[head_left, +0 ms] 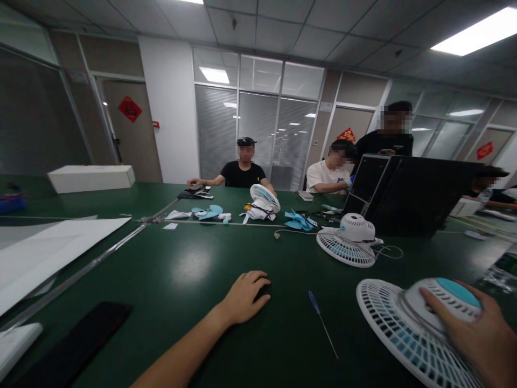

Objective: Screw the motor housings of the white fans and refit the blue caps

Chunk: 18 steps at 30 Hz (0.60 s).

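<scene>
My right hand (480,328) grips the white motor housing of a fan (388,307) at the lower right. The fan lies grille down, with blue blades showing through the slots and a light-blue cap on the housing. Flat on the green table (169,291) rests my left hand (246,296), its fingers apart and nothing in it. Between the two hands lies a screwdriver (317,310) with a blue handle and a long thin shaft. Farther back, a second white fan (347,248) lies grille down with its cord beside it.
A third fan (262,203), blue blades (301,220) and small parts lie across the table. A large black box-like case (420,194) stands at right. White sheets (52,242), a black object (76,345) and a white box (92,178) are at left. Several people are beyond the table.
</scene>
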Available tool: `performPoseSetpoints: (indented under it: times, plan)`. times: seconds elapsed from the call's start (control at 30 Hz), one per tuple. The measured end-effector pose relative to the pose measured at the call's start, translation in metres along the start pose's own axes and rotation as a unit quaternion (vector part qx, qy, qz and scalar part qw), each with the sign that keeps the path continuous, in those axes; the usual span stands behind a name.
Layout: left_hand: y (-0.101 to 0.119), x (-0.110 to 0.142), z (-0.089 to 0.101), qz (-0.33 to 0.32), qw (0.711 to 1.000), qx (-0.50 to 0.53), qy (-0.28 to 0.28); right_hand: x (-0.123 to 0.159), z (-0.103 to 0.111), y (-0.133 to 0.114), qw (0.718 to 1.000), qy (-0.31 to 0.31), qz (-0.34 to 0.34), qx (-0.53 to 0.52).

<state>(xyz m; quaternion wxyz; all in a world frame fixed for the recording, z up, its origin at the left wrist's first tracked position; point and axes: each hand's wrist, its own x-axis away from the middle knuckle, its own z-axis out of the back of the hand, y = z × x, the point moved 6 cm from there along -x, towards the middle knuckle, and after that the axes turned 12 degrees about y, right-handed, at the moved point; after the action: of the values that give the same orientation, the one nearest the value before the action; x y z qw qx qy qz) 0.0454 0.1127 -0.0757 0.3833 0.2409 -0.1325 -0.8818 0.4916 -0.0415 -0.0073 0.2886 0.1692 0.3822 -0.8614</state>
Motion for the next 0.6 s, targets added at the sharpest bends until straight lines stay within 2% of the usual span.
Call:
performPoseSetpoints:
  times: [0.07, 0.13, 0.27, 0.33, 0.47, 0.5, 0.6]
  plan:
    - [0.000, -0.001, 0.001, -0.001, 1.000, 0.002, 0.003, 0.003, -0.005, -0.022, 0.999, 0.014, -0.051, -0.003]
    - [0.001, -0.001, 0.002, -0.004, 1.000, 0.005, 0.005, 0.006, -0.010, -0.043, 0.999, 0.014, -0.048, -0.001]
    - [0.001, -0.002, 0.003, -0.006, 1.000, 0.009, 0.005, 0.001, -0.018, -0.065, 0.999, -0.027, 0.022, 0.031]
    - [0.001, -0.001, 0.004, -0.007, 1.000, 0.011, 0.003, -0.009, -0.018, -0.067, 0.994, -0.058, 0.076, 0.049]
    - [0.001, 0.000, 0.004, -0.006, 1.000, 0.012, 0.001, -0.043, -0.009, -0.063, 0.976, -0.075, 0.179, 0.101]
    - [0.001, 0.000, 0.004, -0.004, 1.000, 0.012, 0.000, -0.052, -0.009, -0.062, 0.970, -0.098, 0.193, 0.111]
    - [0.001, -0.001, 0.004, -0.001, 1.000, 0.012, 0.001, -0.072, -0.020, -0.059, 0.947, -0.224, 0.198, 0.121]
